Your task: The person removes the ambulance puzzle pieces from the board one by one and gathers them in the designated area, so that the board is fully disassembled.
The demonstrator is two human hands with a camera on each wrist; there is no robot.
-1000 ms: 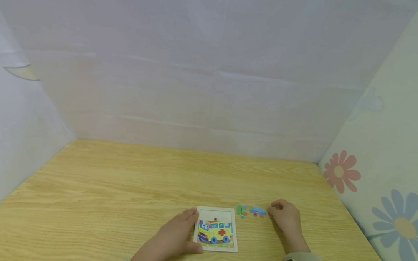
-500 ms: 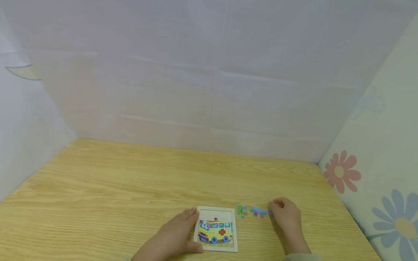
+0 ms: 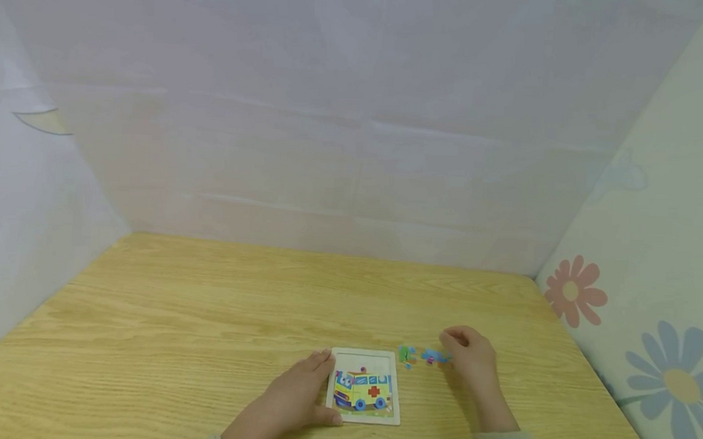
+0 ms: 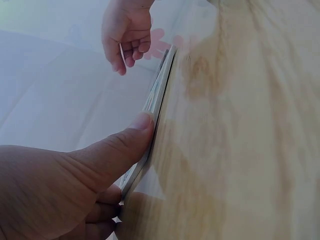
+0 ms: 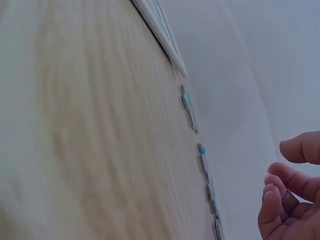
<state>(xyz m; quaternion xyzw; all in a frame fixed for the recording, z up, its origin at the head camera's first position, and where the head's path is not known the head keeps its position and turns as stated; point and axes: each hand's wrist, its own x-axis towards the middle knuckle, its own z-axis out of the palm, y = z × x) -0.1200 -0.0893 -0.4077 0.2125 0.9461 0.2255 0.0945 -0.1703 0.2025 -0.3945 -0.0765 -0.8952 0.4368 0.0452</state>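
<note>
A square jigsaw tray lies flat on the table, its lower part filled with a yellow ambulance picture and its upper part pale. My left hand holds it by the left side, thumb at the near corner and fingers along the left edge; in the left wrist view the thumb presses on the tray's rim. Loose jigsaw pieces lie right of the tray: a green one and blue ones. Above their right end hovers my right hand, fingers loosely bent, nothing between thumb and fingers in the right wrist view.
The wooden table stretches away to a pale cloth wall. A side wall with printed flowers stands on the right, another pale wall on the left. The row of pieces runs close to the tray's corner.
My right hand has lifted slightly and shifted left over the blue pieces, partly covering the rightmost ones. My left hand and the tray have stayed in place.
</note>
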